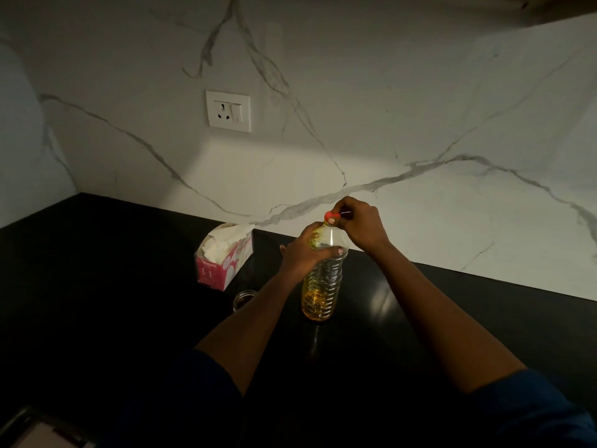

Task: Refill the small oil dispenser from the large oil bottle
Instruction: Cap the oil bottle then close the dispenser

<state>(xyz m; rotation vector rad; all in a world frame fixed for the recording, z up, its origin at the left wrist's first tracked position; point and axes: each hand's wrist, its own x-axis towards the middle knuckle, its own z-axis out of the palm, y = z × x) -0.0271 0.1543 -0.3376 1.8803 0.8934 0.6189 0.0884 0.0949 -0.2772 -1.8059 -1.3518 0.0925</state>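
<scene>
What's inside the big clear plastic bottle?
The big clear ribbed plastic bottle holds yellow oil only near its bottom. The left hand covers part of its upper body.

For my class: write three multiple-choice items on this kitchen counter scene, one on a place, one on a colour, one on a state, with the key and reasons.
1. Where is the tissue box?
A. left of the oil bottle
B. right of the oil bottle
C. on the oil bottle

2. What colour is the bottle's cap?
A. blue
B. red
C. green

3. How full is the oil bottle?
A. full to the neck
B. empty
C. only the lower part holds oil

Key: A, the tissue box stands left of the oil bottle; B, the cap shows red under the right hand; C, yellow oil fills only the bottom, below the left hand.
</scene>
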